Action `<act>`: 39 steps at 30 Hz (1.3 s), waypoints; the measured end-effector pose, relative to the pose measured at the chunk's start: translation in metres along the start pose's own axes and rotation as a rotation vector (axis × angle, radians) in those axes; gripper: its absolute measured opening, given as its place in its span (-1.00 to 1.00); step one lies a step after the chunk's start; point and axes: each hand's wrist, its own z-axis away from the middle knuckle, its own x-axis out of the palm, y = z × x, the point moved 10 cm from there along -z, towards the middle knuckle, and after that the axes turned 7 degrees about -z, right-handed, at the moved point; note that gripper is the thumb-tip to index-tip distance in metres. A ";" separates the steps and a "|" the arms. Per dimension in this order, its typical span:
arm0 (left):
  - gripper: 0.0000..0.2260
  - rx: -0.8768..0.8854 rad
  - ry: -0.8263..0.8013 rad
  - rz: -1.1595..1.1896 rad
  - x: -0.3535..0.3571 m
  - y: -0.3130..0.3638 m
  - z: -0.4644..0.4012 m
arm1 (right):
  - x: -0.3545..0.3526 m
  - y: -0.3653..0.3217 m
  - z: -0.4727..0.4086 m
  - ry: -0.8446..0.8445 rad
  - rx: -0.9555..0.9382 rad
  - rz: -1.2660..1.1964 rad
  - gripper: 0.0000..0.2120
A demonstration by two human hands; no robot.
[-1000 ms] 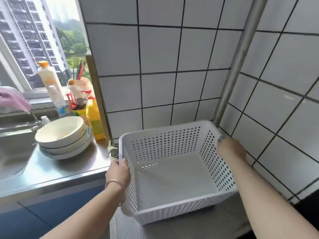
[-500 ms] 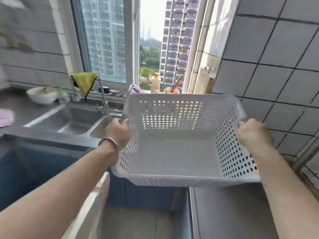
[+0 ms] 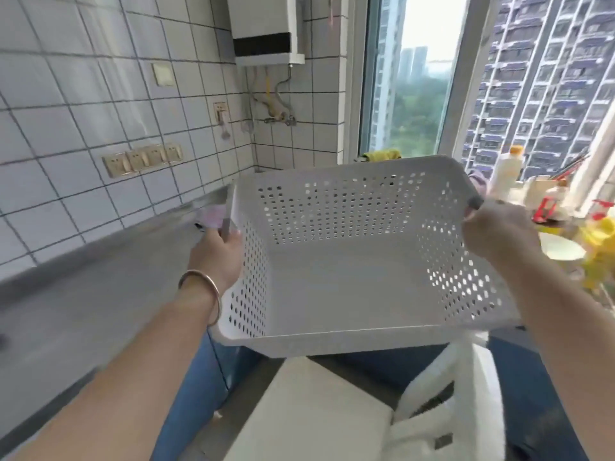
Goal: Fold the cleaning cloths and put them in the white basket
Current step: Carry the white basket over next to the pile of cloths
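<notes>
both hands carry it: our left hand (image 3: pixel 218 251) grips the left rim of the white basket (image 3: pixel 336 301), our right hand (image 3: pixel 496 232) curls over the right rim, so it hangs in the air, empty, between us and the window. we judge it light and stiff (perforated plastic, a little flexible), best held by opposite rims. a pink cloth (image 3: pixel 213 216) lies on the steel counter (image 3: pixel 109 274) just beyond the left hand.

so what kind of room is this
Most likely a home kitchen in a high-rise flat: a steel counter runs along the tiled wall, dish soap bottles stand by the window, and tower blocks show outside. Both hands hold a white basket.
</notes>
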 end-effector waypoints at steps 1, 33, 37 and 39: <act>-0.67 -0.042 0.024 -0.013 -0.023 -0.031 -0.009 | 0.024 -0.028 0.010 -0.028 -0.026 -0.019 -0.68; -0.82 -0.733 0.180 -0.120 -0.220 -0.520 -0.231 | 0.602 -0.531 0.132 -0.684 -0.486 -0.050 -0.70; -0.70 -0.712 0.109 -0.149 -0.230 -0.559 -0.283 | 0.646 -0.573 0.136 -0.691 -0.459 -0.040 -0.74; -0.82 -0.680 0.117 -0.165 -0.238 -0.570 -0.310 | 0.662 -0.594 0.137 -0.681 -0.448 -0.073 -0.75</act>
